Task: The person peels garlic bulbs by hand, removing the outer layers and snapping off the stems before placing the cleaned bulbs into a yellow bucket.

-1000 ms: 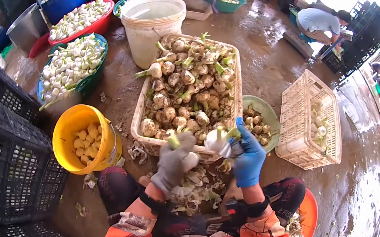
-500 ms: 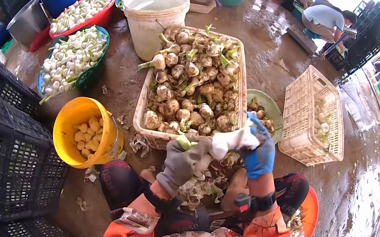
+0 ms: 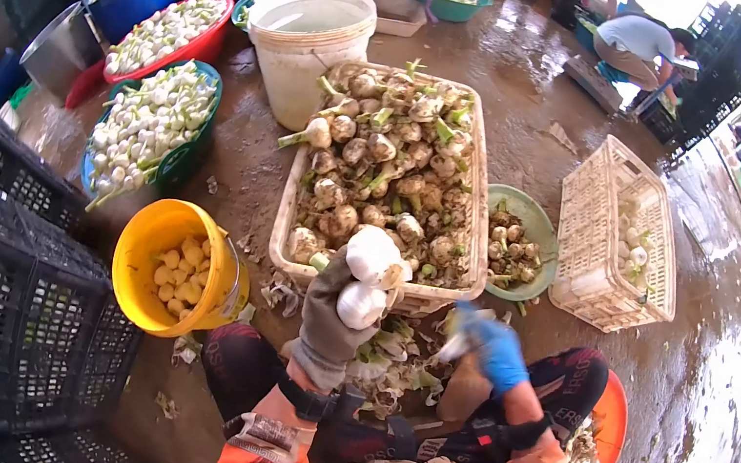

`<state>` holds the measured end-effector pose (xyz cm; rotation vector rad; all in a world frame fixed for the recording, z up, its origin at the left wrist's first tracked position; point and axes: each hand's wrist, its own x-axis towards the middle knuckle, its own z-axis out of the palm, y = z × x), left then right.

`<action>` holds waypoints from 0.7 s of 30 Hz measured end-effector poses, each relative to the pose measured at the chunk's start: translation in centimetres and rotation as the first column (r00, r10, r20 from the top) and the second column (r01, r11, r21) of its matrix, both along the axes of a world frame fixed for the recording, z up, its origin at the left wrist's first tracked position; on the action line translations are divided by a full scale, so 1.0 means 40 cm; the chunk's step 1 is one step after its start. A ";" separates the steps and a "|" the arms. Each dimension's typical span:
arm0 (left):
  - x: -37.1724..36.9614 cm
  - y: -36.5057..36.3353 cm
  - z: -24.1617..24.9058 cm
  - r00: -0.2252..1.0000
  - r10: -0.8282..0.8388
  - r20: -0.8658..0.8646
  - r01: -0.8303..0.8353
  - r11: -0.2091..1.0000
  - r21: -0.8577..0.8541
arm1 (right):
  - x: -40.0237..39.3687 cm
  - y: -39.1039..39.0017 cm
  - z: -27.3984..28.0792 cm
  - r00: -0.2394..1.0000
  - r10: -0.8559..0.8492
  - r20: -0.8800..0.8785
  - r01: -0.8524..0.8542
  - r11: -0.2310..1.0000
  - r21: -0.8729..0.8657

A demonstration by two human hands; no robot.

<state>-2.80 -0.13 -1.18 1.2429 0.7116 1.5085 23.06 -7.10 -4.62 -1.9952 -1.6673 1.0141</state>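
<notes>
My left hand [image 3: 326, 328], in a grey-brown glove, is closed around white garlic bulbs [image 3: 373, 256], two of which show, over the near edge of a crate [image 3: 481, 231]. A short green stem end pokes out beside the glove. To the right, my right hand [image 3: 500, 352] in a blue glove is smeared by motion. Its fingers look closed on a pale, narrow thing too blurred to name. Inside the crate is a heap of soil-stained garlic bulbs [image 3: 383, 159] with cut stems. Peeled skins [image 3: 391, 369] lie on the ground below my hands.
A yellow bucket [image 3: 125, 248] of pale bulbs stands left, near black crates [image 3: 7, 267]. A green bowl [image 3: 534, 285] and a cream crate [image 3: 577, 238] are on the right. Behind stand a white bucket [image 3: 292, 84] and tubs of garlic. A co-worker [image 3: 636, 45] crouches farther back.
My hands have drawn apart. The left has lifted and turned the white bulbs upright; the right has let go of them and dropped lower. The view has shifted slightly.
</notes>
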 end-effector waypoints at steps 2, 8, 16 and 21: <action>0.000 -0.003 -0.009 0.956 -0.091 0.278 0.186 0.923 -0.337 | -0.082 -0.002 0.033 0.964 0.050 -0.262 -0.015 0.991 0.132; 0.019 0.000 0.000 0.976 -0.066 -0.206 0.055 0.997 -0.061 | -0.223 0.139 0.264 0.958 0.272 -0.088 -0.161 0.768 0.620; -0.005 0.009 -0.019 0.885 -0.194 0.423 0.391 0.803 -0.450 | -0.110 0.241 0.234 0.587 0.095 -0.804 0.502 0.737 0.453; 0.004 0.009 0.019 0.861 -0.186 0.473 0.388 0.842 -0.375 | -0.131 0.110 0.063 0.923 0.291 -0.252 -0.105 0.821 0.562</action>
